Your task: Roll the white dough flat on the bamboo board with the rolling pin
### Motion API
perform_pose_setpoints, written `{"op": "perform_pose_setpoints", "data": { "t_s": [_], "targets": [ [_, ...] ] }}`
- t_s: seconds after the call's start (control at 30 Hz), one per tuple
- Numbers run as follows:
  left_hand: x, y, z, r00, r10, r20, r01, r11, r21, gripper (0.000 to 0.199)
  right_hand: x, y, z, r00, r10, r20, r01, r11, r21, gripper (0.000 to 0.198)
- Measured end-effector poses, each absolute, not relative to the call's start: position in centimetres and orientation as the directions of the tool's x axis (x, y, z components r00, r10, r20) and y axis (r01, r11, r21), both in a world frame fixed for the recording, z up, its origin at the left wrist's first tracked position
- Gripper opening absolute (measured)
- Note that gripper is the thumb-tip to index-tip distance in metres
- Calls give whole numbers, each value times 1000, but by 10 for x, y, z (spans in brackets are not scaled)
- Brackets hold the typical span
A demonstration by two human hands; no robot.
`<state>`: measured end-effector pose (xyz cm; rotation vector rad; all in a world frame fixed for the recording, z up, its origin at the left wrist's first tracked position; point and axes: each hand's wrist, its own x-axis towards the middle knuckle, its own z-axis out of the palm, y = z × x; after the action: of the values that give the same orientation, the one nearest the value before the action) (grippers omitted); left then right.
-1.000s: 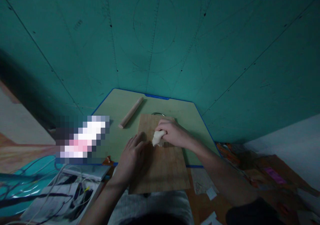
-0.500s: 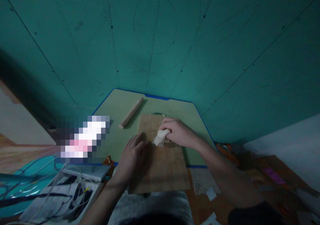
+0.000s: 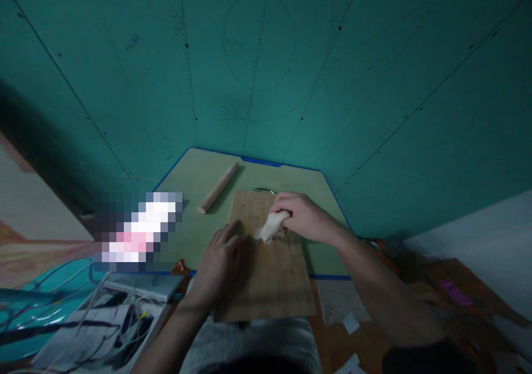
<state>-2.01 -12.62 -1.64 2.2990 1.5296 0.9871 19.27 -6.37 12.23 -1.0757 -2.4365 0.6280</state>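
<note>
While my left hand [image 3: 220, 252] lies over the left side of the wooden board [image 3: 274, 285], my right hand [image 3: 303, 213] grasps 1 lump of white dough [image 3: 273, 227]. The right fingers are curled down around the dough's upper right end, with the knuckles uppermost. The dough is on the far half of the board, right of my left hand and apart from it. It slants, its free end pointing down and left; that end is ragged and meets the board. How much of its underside bears on the wood, I cannot tell.

My left fingers are slightly bent and point away from me. Their undersides are hidden, so I cannot tell whether they grip the board's edge or merely rest there.

The board lies on a pale green table [image 3: 295, 175] with blue edging, its near end extending past the table's near edge. A thin metal handle [image 3: 266, 190] shows just beyond the board's far end. 1 rolling pin [image 3: 219, 188] lies at a slant on the table, left of the board and not touching it. Behind stands a green wall [image 3: 266, 58] bearing faint lines and circles.
</note>
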Motion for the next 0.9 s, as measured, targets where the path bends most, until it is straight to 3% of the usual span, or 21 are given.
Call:
{"op": "perform_pose_setpoints", "data": {
  "t_s": [0.33, 0.6, 0.77, 0.9],
  "targets": [
    [-23, -125, -20, 239, 885, 399, 727, -435, 531, 30, 198, -60, 131, -591, 768, 248, 568, 614, -548, 35],
    [-22, -126, -15, 228, 882, 411, 698, -443, 563, 30, 208, -47, 156, -377, 790, 484, 474, 613, -632, 27],
    [-23, -125, -10, 142, 898, 416, 622, -407, 669, 31, 210, -46, 159, -360, 842, 401, 414, 530, -740, 24],
    [-20, -122, 13, 49, 939, 339, 401, -330, 855, 37, 210, -49, 151, -367, 885, 287, 270, 396, -878, 24]
  ]
}}
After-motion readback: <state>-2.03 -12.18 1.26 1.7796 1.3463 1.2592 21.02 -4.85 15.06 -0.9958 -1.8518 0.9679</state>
